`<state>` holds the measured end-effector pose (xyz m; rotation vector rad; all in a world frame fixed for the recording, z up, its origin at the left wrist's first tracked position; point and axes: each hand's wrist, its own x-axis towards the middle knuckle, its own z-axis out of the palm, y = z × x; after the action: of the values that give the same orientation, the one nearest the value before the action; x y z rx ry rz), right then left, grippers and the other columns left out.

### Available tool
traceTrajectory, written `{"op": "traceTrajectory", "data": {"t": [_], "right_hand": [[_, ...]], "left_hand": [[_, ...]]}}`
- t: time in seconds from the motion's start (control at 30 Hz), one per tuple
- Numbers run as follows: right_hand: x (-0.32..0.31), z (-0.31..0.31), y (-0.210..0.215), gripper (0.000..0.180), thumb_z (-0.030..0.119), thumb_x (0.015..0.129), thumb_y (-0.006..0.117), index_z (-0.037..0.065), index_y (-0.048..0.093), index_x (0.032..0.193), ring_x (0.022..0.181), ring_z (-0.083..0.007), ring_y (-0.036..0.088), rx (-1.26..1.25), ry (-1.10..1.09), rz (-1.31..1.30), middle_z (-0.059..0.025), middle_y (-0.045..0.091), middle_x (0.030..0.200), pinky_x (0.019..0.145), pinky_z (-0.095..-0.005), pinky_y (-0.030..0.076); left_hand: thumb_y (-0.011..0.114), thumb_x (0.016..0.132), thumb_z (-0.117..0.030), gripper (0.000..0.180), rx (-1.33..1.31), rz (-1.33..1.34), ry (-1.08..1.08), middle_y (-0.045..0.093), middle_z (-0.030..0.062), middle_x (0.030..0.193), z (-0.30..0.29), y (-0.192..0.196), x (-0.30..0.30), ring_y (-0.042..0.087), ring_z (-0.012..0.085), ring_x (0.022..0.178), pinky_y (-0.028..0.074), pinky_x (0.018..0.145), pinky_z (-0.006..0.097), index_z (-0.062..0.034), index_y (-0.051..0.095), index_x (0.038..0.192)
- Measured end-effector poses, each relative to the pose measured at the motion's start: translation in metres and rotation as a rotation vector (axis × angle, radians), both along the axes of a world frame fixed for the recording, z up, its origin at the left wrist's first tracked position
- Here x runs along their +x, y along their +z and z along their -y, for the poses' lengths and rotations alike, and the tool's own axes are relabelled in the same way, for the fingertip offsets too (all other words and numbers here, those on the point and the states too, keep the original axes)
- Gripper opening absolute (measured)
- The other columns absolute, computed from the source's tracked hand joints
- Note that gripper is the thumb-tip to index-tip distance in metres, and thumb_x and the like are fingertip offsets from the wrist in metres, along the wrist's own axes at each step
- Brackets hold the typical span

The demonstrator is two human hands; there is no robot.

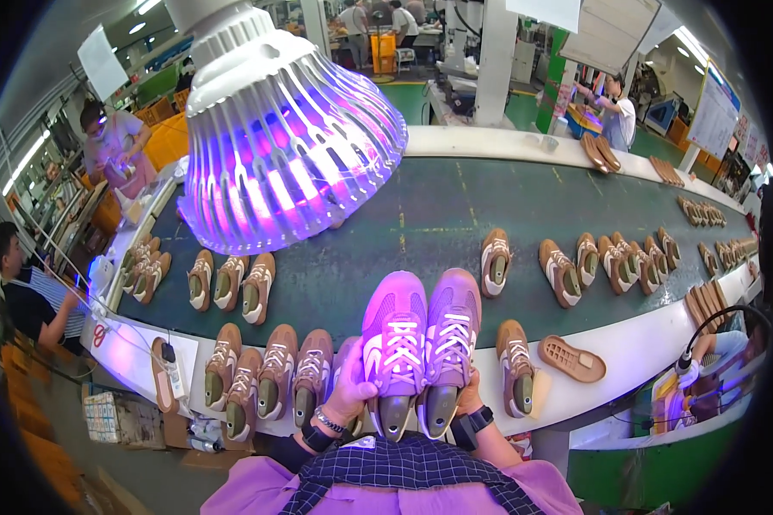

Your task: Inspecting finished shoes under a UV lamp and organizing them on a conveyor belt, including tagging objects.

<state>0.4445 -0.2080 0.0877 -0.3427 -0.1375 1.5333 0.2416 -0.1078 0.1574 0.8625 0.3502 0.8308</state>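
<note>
Side by side in front of me are two lace-up sneakers, toes pointing away and tinted purple by the light. My left hand (352, 388) is closed around the outer side of the left sneaker (395, 330). Gripping the right sneaker (451, 322) from its outer side is my right hand (470, 396), mostly hidden behind the shoe. Dark shoe lasts (395, 414) fill both heel openings. Brown sneakers (276, 369) stand on the white ledge left of my left hand, one partly behind it. Another sneaker (515, 369) stands right of my right hand.
A large lamp (292, 129) glowing purple hangs at upper left. Beyond the white ledge (567, 399) runs a green conveyor belt (438, 232) carrying several sneakers (561, 275). A loose sole (573, 359) lies on the ledge at right. Co-workers sit at left (34, 292) and far right (614, 112).
</note>
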Motion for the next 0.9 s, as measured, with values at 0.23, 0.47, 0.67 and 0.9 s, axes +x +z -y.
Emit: {"op": "traceTrajectory", "data": {"t": [0.23, 0.47, 0.67, 0.9], "right_hand": [[-0.005, -0.003, -0.002, 0.058, 0.027, 0.072, 0.062, -0.004, 0.052, 0.119, 0.099, -0.0273, 0.061, -0.027, 0.133, 0.105, -0.0168, 0.061, 0.11, 0.091, -0.0393, 0.049], [-0.004, -0.019, 0.049, 0.044, 0.029, 0.086, 0.05, -0.004, 0.054, 0.115, 0.099, -0.0242, 0.06, -0.13, 0.038, 0.33, -0.0146, 0.062, 0.109, 0.092, -0.0361, 0.046], [-0.012, -0.035, 0.079, 0.05, 0.024, 0.087, 0.055, 0.001, 0.042, 0.129, 0.111, -0.0238, 0.054, -0.072, -0.267, 0.237, -0.0118, 0.055, 0.122, 0.099, -0.0391, 0.041], [-0.02, -0.023, 0.078, 0.05, 0.023, 0.086, 0.057, 0.003, 0.042, 0.129, 0.11, -0.0256, 0.056, -0.123, -0.325, 0.291, -0.0118, 0.055, 0.122, 0.089, -0.042, 0.05]], "left_hand": [[0.074, 0.074, -0.022, 0.082, -0.238, 0.084, -0.189, 0.045, 0.0104, 0.13, -0.007, -0.015, -0.018, 0.046, 0.0236, 0.121, 0.038, 0.104, 0.04, -0.007, 0.026, 0.139], [0.053, 0.09, -0.015, 0.061, -0.396, 0.211, -0.156, 0.041, 0.013, 0.136, -0.031, -0.021, -0.022, 0.044, 0.0247, 0.124, 0.036, 0.105, 0.04, -0.0061, 0.023, 0.143], [0.058, 0.086, -0.012, 0.039, -0.587, 0.355, 0.139, 0.058, 0.0093, 0.12, -0.045, -0.028, -0.025, 0.054, 0.0235, 0.113, 0.04, 0.102, 0.04, -0.0022, 0.05, 0.123], [0.063, 0.082, -0.016, 0.044, -0.583, 0.348, 0.282, 0.058, 0.0069, 0.119, -0.037, -0.034, -0.017, 0.055, 0.0234, 0.111, 0.043, 0.099, 0.041, -0.0058, 0.05, 0.123]]}}
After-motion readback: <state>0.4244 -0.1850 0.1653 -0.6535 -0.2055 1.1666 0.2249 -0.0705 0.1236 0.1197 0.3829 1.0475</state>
